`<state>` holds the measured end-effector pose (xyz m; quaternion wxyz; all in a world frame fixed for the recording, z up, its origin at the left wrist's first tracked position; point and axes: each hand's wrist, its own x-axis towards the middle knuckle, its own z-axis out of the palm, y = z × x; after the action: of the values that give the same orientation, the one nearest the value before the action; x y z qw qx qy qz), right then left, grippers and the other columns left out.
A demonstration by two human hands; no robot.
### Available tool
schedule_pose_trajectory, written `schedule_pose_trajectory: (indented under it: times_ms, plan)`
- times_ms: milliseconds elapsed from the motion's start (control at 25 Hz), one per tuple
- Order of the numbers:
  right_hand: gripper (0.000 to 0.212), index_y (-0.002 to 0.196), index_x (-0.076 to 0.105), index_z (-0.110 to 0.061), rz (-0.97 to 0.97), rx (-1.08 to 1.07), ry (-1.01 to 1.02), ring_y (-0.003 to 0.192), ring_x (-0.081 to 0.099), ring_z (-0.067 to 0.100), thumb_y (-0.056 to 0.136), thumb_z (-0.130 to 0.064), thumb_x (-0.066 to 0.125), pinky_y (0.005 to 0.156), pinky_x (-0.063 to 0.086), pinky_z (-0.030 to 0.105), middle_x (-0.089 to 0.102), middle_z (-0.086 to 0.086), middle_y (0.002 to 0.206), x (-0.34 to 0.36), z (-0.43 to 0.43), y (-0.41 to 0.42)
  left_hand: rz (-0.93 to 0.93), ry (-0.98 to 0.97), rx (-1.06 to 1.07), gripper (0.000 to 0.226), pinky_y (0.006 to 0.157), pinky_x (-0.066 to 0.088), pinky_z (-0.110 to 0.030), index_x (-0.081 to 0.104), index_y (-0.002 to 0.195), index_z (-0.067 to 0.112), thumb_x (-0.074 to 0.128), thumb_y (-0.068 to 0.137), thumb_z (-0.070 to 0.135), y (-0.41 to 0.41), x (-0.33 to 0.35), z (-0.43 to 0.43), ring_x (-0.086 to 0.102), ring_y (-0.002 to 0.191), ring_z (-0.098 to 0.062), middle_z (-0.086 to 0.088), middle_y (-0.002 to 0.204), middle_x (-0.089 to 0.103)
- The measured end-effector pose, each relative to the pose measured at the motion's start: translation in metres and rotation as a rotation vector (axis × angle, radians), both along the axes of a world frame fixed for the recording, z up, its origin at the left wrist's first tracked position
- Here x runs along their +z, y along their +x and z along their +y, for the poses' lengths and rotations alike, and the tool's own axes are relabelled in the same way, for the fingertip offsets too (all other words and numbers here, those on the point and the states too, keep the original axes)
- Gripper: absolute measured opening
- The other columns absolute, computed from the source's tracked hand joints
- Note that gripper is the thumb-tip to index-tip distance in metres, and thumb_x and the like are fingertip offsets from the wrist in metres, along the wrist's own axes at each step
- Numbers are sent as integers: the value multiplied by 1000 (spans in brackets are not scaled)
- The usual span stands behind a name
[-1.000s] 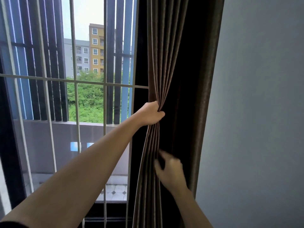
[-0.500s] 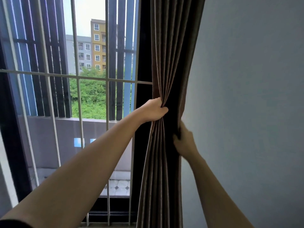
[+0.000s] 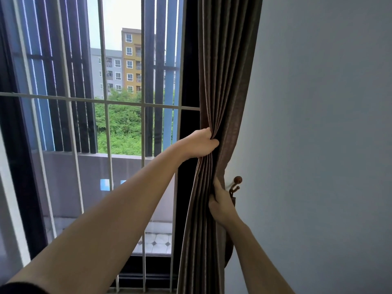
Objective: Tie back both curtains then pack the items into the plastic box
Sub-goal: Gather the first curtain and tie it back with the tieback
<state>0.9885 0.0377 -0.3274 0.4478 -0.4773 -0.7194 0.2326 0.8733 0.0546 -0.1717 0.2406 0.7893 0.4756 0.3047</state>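
Bars of a white metal window grille (image 3: 107,128) fill the left half of the frame, with buildings and green trees beyond. At centre, our left hand (image 3: 201,143) has its fingers curled tight round a bunch of the brown pleated fabric curtain (image 3: 224,81), which hangs gathered from the top edge to the bottom. Just below, our right hand (image 3: 220,205) grips the curtain's wall-side edge, fingers wrapped into the folds. Just beside it, a small brown metal hook (image 3: 235,186) sticks out from the pale grey wall (image 3: 318,145) on the right.
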Motion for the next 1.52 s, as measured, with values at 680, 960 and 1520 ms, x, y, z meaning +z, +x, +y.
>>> schedule_pose_trajectory:
  times_ms: [680,960,1520]
  plan:
    - [63,144,31,-27,669,55,-21,117,49,8,96,-52,-1,93,38,17,51,-9,127,98,36,-15,-543,-60,180,12,63,43,-28,48,88,10,46,81,1,4,-13,2,53,76,-19,-9,89,55]
    - [73,116,57,-21,654,190,-115,99,62,11,92,-60,0,90,48,28,65,3,109,122,35,5,-561,-176,98,23,76,48,-32,45,91,13,42,81,-7,-2,-11,3,51,80,-16,-8,92,53]
    - [61,134,40,-17,491,220,-68,92,54,-3,98,-43,-3,67,48,3,56,-2,114,112,23,-5,77,-26,206,20,70,59,-35,59,99,2,54,82,10,-18,33,12,65,84,-28,-14,100,62]
